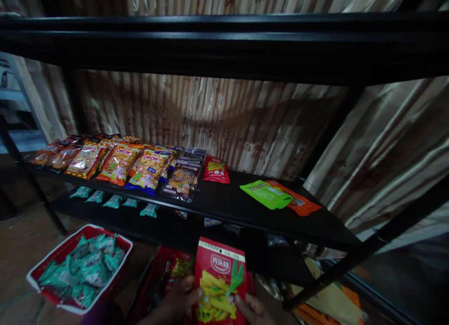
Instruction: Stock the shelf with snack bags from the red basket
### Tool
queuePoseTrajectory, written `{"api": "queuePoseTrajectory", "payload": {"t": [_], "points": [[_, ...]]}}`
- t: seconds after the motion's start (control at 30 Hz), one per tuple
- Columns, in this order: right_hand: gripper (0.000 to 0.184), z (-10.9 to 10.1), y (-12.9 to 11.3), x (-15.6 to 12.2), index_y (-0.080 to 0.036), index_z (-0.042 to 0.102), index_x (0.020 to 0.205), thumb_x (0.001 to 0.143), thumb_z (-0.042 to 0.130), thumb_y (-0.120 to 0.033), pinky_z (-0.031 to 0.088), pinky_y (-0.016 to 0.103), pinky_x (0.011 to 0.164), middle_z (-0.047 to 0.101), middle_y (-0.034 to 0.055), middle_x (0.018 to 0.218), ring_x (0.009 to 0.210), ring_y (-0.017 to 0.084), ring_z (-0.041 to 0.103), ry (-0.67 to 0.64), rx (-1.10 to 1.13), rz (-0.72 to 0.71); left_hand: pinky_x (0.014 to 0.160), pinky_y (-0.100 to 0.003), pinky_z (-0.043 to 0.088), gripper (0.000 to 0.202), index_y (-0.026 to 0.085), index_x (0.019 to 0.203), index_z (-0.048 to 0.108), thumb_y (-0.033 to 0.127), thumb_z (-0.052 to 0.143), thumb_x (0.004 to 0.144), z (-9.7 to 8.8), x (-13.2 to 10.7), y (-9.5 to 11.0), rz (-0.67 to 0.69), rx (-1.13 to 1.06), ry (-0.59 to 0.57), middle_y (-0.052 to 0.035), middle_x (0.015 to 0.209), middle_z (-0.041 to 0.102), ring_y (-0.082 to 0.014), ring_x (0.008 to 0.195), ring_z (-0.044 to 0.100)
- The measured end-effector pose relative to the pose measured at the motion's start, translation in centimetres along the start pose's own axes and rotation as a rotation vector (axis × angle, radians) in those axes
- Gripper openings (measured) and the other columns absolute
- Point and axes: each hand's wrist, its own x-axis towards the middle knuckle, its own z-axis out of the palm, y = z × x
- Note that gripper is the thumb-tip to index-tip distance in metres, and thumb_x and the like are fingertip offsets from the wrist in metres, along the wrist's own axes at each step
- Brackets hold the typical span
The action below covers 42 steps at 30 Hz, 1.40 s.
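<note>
A red snack bag (220, 269) with yellow sticks and a green onion printed on it is held upright between my two hands, in front of the shelf. My left hand (175, 299) grips its left edge with the thumb on the front. On its lower right side, my right hand (256, 311) presses with its fingers. Behind and below the bag is a red basket (149, 273) with more red bags in it, partly hidden by my hands. A similar red bag (216, 169) lies on the black shelf (224, 201), beside brown potato-chip bags (182, 177).
Colourful snack bags (121, 162) line the shelf's left part. A green pouch (266, 194) and an orange pouch (298, 201) lie on its right. A red basket with white rim (128, 244) holds teal packets on the floor. A black post (372, 241) stands at right.
</note>
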Motion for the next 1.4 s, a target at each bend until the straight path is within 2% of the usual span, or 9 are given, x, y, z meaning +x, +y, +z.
{"api": "queuePoseTrajectory", "payload": {"t": [0.1, 0.2, 0.3, 0.43, 0.53, 0.63, 0.93, 1.1, 1.4], "points": [[0.041, 0.1, -4.0, -1.1, -0.032, 0.072, 0.084, 0.058, 0.07, -0.063, 0.051, 0.047, 0.081, 0.074, 0.0049, 0.088, 0.095, 0.034, 0.067, -0.004, 0.026, -0.045, 0.08, -0.044, 0.049, 0.047, 0.023, 0.085, 0.069, 0.058, 0.075, 0.054, 1.0, -1.2, 2.3, 0.069, -0.026, -0.1, -0.007, 0.081, 0.072, -0.03, 0.082, 0.067], [0.043, 0.6, -9.7, -1.5, -0.026, 0.071, 0.092, 0.062, 0.073, -0.057, 0.052, 0.046, 0.082, 0.074, 0.0077, 0.09, 0.091, 0.032, 0.068, 0.059, 0.068, -0.101, 0.079, -0.042, 0.05, 0.042, 0.021, 0.088, 0.068, 0.052, 0.073, 0.062, 2.6, 0.2, 6.5, 0.209, -0.009, -0.113, -0.0076, 0.082, 0.072, -0.0269, 0.077, 0.067], [0.052, 0.8, -15.4, 0.1, -0.021, 0.067, 0.1, 0.058, 0.079, -0.049, 0.053, 0.045, 0.081, 0.074, 0.0098, 0.093, 0.088, 0.031, 0.069, 0.187, 0.136, -0.236, 0.078, -0.038, 0.05, 0.036, 0.019, 0.088, 0.065, 0.047, 0.07, 0.066, 4.4, 4.3, 12.0, 0.374, 0.062, 0.031, -0.0079, 0.087, 0.071, -0.0252, 0.079, 0.066], [0.05, -0.3, -21.1, 5.8, -0.023, 0.064, 0.099, 0.056, 0.079, -0.044, 0.054, 0.042, 0.08, 0.073, 0.0058, 0.094, 0.089, 0.029, 0.068, 0.295, 0.103, -0.495, 0.078, -0.034, 0.048, 0.018, 0.019, 0.084, 0.064, 0.034, 0.06, 0.075, 5.9, 11.6, 19.3, 0.559, 0.388, 0.309, -0.0086, 0.091, 0.071, -0.0241, 0.085, 0.065], [0.041, -1.5, -24.1, 11.5, -0.023, 0.061, 0.094, 0.059, 0.075, -0.042, 0.055, 0.04, 0.074, 0.074, 0.0033, 0.086, 0.082, 0.027, 0.069, 0.444, 0.034, -0.624, 0.083, -0.034, 0.045, 0.018, 0.02, 0.091, 0.065, 0.03, 0.057, 0.078, 6.6, 15.9, 23.7, 0.564, 0.672, 0.548, -0.0103, 0.099, 0.07, -0.0254, 0.094, 0.063], [0.031, -2.4, -26.6, 16.6, -0.022, 0.062, 0.099, 0.071, 0.06, -0.036, 0.055, 0.034, 0.068, 0.074, 0.0023, 0.085, 0.075, 0.023, 0.069, 0.539, -0.09, -0.609, 0.084, -0.037, 0.043, 0.026, 0.021, 0.103, 0.063, 0.032, 0.051, 0.083, 7.1, 18.4, 26.2, 0.459, 0.813, 0.724, -0.0136, 0.107, 0.068, -0.0291, 0.101, 0.062], [0.032, -4.2, -27.9, 24.2, -0.02, 0.069, 0.101, 0.077, 0.05, -0.031, 0.052, 0.027, 0.069, 0.074, 0.0034, 0.088, 0.084, 0.022, 0.068, 0.756, -0.399, -0.588, 0.085, -0.035, 0.041, 0.045, 0.014, 0.131, 0.043, 0.024, 0.042, 0.087, 6.4, 22.9, 25.9, 0.411, 0.873, 0.778, -0.0183, 0.116, 0.063, -0.028, 0.106, 0.06], [0.028, -5.2, -27.0, 24.9, -0.025, 0.071, 0.095, 0.078, 0.05, -0.031, 0.049, 0.027, 0.073, 0.074, 0.0018, 0.086, 0.087, 0.021, 0.066, 0.849, -0.588, -0.529, 0.087, -0.034, 0.04, 0.051, 0.012, 0.135, 0.038, 0.022, 0.044, 0.086, 6.3, 24.5, 24.7, 0.405, 0.944, 0.731, -0.0196, 0.117, 0.062, -0.0276, 0.109, 0.059], [0.018, -5.6, -26.5, 24.7, -0.022, 0.069, 0.082, 0.078, 0.054, -0.03, 0.045, 0.034, 0.077, 0.071, 0.0112, 0.091, 0.093, 0.027, 0.064, 0.93, -0.794, -0.368, 0.098, -0.035, 0.034, 0.049, 0.005, 0.13, 0.044, 0.022, 0.042, 0.084, 5.9, 26.1, 22.8, 0.375, 1.081, 0.72, -0.0226, 0.128, 0.053, -0.0296, 0.121, 0.047]]}}
